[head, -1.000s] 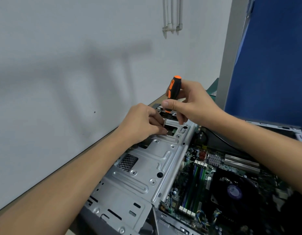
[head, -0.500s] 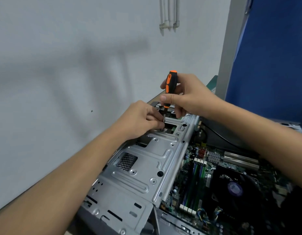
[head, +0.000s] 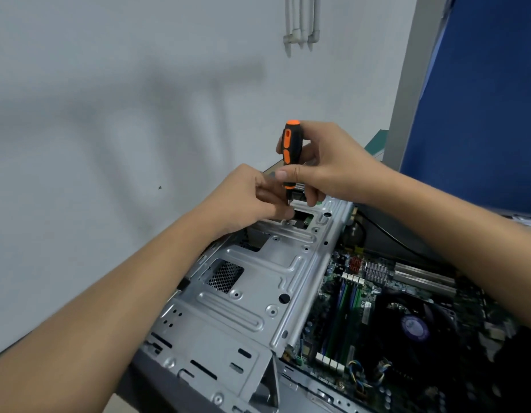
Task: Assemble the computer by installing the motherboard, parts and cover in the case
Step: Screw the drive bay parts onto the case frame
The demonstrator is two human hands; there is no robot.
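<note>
- Silver stamped steel, ribbed and punched with round holes and slots, forms the drive cage (head: 258, 290) at lower centre of the frame. It lies flat in the open case (head: 303, 386), along the left edge of the board.
- Green motherboard (head: 315, 320) sits in the case at lower right, carrying upright memory sticks (head: 344, 311) and a round black cooler fan (head: 413, 326).
- Orange-and-black screwdriver (head: 291, 150) stands nearly upright at frame centre over the cage's far end, with its tip hidden by fingers.
- Curled round the rubbery handle, the right hand (head: 332, 171) grasps it with thumb across the front.
- Just below and left, the left hand (head: 246, 198) has its fingertips bent and pinched at the lower shaft, against the cage. Any screw beneath them is hidden.
- Step in hand, as I judge it, is screwing down the cage's far end. The next move calls for steady downward pressure while the handle turns and the tip stays seated.
- Pale matte wall (head: 109, 114) fills the upper left, and a blue partition (head: 481, 99) the upper right.
</note>
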